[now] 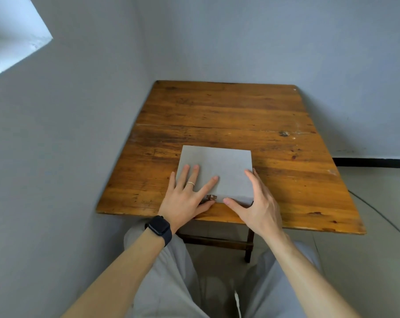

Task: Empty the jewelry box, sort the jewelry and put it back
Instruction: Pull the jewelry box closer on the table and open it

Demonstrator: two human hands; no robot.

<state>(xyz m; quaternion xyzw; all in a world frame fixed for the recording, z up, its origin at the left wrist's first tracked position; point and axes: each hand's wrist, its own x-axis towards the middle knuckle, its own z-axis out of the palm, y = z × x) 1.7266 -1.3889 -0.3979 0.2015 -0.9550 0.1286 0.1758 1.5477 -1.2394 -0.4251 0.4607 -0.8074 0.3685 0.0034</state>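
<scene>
Closed flat grey jewelry box, bronze front clasp; left hand and right hand open upon it. Scuffed wooden tabletop, grey walls.

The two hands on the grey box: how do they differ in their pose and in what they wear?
The left hand lies flat on top of the box, fingers spread; the right hand stands on edge at the right front corner, thumb against the front. The left hand has a ring and a black watch at the wrist; the right hand is bare. Both touch the closed box.
</scene>
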